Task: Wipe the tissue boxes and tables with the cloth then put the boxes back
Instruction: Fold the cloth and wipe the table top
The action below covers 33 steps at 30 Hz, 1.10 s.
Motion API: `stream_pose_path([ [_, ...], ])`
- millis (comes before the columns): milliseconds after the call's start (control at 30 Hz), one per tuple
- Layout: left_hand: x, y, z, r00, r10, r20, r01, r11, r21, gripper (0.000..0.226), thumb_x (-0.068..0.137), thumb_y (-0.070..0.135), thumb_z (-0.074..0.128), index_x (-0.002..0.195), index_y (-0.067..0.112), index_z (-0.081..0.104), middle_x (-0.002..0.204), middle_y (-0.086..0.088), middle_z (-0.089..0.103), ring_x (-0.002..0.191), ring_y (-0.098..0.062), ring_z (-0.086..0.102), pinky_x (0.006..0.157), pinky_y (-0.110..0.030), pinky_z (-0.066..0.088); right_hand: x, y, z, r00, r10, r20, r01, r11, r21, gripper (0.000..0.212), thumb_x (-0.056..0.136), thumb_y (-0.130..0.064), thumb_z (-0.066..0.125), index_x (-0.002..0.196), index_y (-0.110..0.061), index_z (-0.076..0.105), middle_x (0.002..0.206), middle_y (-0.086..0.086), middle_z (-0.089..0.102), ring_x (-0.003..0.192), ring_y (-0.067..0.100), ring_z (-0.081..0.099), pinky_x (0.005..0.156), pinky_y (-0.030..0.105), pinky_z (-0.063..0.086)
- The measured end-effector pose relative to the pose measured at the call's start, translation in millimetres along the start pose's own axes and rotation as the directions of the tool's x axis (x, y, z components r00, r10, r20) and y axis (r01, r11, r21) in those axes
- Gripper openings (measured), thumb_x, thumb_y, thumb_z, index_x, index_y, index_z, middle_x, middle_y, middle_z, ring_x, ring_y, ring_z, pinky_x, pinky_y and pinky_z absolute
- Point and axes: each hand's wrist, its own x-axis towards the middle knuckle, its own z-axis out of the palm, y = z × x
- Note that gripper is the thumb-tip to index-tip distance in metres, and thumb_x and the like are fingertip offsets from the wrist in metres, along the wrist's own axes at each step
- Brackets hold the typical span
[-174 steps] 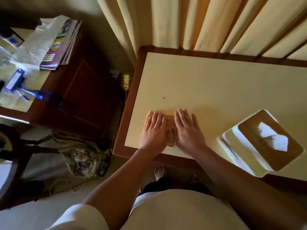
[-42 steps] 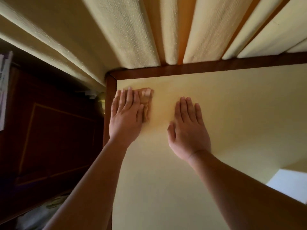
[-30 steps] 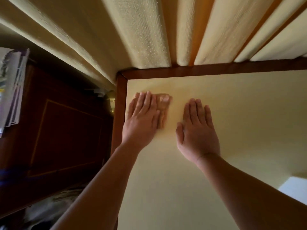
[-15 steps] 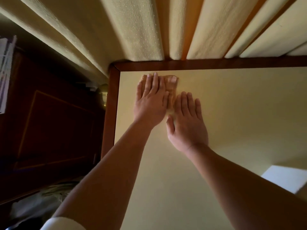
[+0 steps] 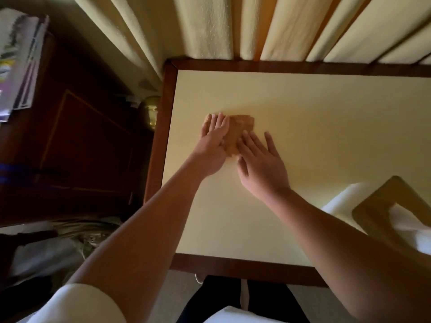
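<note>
Nearest the front edge of the tabletop (image 5: 233,229), toward its right corner: tissue box (image 5: 382,199), white sides, brown top, white tissue poking up from the slot, partly hidden behind the right forearm and cut off by the frame. Farther in, left of the middle: right hand (image 5: 261,164) laid flat, fingers straight and spread, grasping nothing, fingertips resting on the near right edge of the cloth (image 5: 241,127). Just beside it, left hand (image 5: 212,148), likewise flat and unclenched, straight fingers pressing down on the left part of the cloth. Cloth tan, folded, flat on the tabletop, well apart from the tissue box and away from every edge. Off the left edge: dark wooden cabinet (image 5: 88,148), brass object (image 5: 150,111) by the far left corner, blurred magazines (image 5: 21,61) farther left. Beyond the far edge: cream curtains (image 5: 207,26) hanging in folds.
</note>
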Motion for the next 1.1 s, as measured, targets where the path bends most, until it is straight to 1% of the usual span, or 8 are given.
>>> stream_pose_path([
  [67,-22.5,-2.5,11.4,0.999,0.037,-0.004,-0.037,0.999,-0.011,0.069,0.095,0.003,0.024,0.164,-0.003,0.017,0.173,-0.017,0.003,0.161,-0.030,-0.011,0.119,-0.015,-0.020,-25.7,-9.7,-8.3,0.998,0.007,0.063,-0.006,1.000,-0.014,0.047,0.103,-0.021,0.041,0.143,-0.003,0.059,0.150,0.014,0.056,0.145,0.027,0.049,0.126,0.053,0.024],
  [167,-59.1,-2.3,33.2,0.995,0.088,-0.053,-0.087,0.996,0.026,0.066,0.093,0.003,0.027,0.158,-0.009,0.032,0.170,-0.025,0.020,0.161,-0.041,0.002,0.130,-0.035,-0.005,-62.6,-25.1,-19.3,0.989,0.020,0.148,-0.014,0.999,-0.041,0.051,0.105,-0.023,0.037,0.147,-0.001,0.053,0.153,0.018,0.052,0.148,0.029,0.043,0.127,0.052,0.022],
  [333,-116.2,-12.7,69.1,0.960,0.267,-0.082,-0.246,0.948,0.200,0.062,0.089,0.004,0.031,0.146,-0.016,0.047,0.154,-0.034,0.046,0.150,-0.056,0.029,0.127,-0.059,0.022,-121.7,-43.0,-32.8,0.978,0.030,0.205,-0.011,0.995,-0.097,0.057,0.100,-0.025,0.033,0.145,0.003,0.054,0.149,0.023,0.055,0.144,0.035,0.048,0.122,0.057,0.031],
  [433,-142.6,-11.4,83.7,0.944,0.322,-0.073,-0.293,0.919,0.263,0.055,0.094,0.008,0.039,0.142,-0.016,0.052,0.150,-0.033,0.052,0.146,-0.053,0.040,0.124,-0.058,0.030,-150.3,-47.4,-39.2,0.972,0.036,0.232,-0.006,0.992,-0.128,0.058,0.098,-0.023,0.032,0.144,0.004,0.055,0.148,0.024,0.055,0.142,0.037,0.050,0.121,0.059,0.032],
  [533,-170.6,-10.4,96.6,0.932,0.351,-0.084,-0.310,0.897,0.316,0.049,0.103,0.015,0.047,0.143,-0.012,0.053,0.152,-0.029,0.052,0.147,-0.047,0.041,0.124,-0.054,0.032,-177.2,-46.6,-48.7,0.963,0.026,0.267,0.011,0.991,-0.137,0.060,0.098,-0.025,0.031,0.147,0.003,0.052,0.153,0.024,0.050,0.145,0.036,0.046,0.122,0.059,0.030],
  [833,-218.1,-1.0,112.3,0.914,0.405,-0.023,-0.349,0.814,0.464,0.052,0.110,0.025,0.038,0.151,-0.004,0.049,0.158,-0.023,0.047,0.154,-0.039,0.034,0.127,-0.055,0.027,-224.8,-34.6,-67.8,0.958,-0.033,0.286,0.067,0.991,-0.112,0.062,0.105,-0.036,0.029,0.151,0.001,0.047,0.155,0.023,0.048,0.147,0.034,0.044,0.123,0.057,0.029],
  [967,-216.8,12.4,110.9,0.923,0.377,-0.080,-0.316,0.858,0.405,0.050,0.109,0.024,0.041,0.149,-0.005,0.052,0.157,-0.025,0.048,0.153,-0.042,0.035,0.128,-0.052,0.022,-220.6,-35.8,-81.9,0.968,-0.019,0.249,0.015,1.000,0.017,0.059,0.107,-0.035,0.033,0.152,0.001,0.046,0.157,0.020,0.046,0.150,0.032,0.040,0.123,0.053,0.033],
  [1100,-198.3,48.6,108.7,0.915,0.392,-0.095,-0.356,0.895,0.268,0.048,0.108,0.021,0.046,0.148,-0.005,0.051,0.154,-0.025,0.050,0.150,-0.043,0.039,0.129,-0.052,0.024,-214.7,-28.9,-113.3,0.992,-0.004,0.123,-0.021,0.979,0.203,0.053,0.105,-0.023,0.035,0.153,-0.003,0.046,0.158,0.013,0.047,0.151,0.024,0.038,0.122,0.044,0.037],
])
